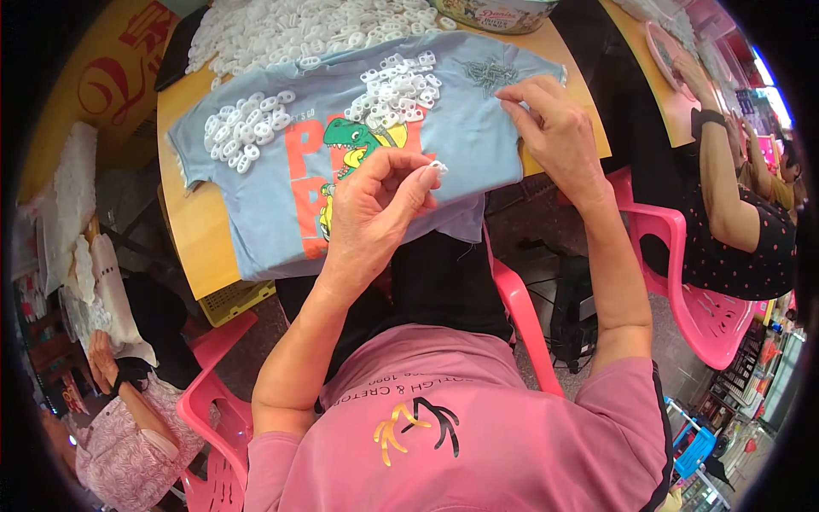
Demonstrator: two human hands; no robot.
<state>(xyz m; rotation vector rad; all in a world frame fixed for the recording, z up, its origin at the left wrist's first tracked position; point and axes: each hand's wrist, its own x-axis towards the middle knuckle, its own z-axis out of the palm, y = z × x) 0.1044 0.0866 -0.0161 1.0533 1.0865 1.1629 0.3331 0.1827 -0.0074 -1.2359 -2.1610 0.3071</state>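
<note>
My left hand (374,209) is closed in a pinch on a small white plastic piece (439,168), held above the front of a light blue T-shirt (478,162) with a dinosaur print. My right hand (559,128) is at the shirt's right side, its thumb and fingers drawn together. Whatever they hold, if anything, is too small to make out. Just beyond those fingertips lies a pile of thin grey metal pieces (492,74). Two heaps of white oval plastic pieces with holes rest on the shirt, a left heap (243,128) and a middle heap (397,90).
The shirt covers a yellow-topped table (200,247). A large mass of white pieces (290,30) spreads along its far side, with a round tub (499,15) beside it. Pink plastic chairs (529,324) stand around. People sit on both sides, their hands over other work.
</note>
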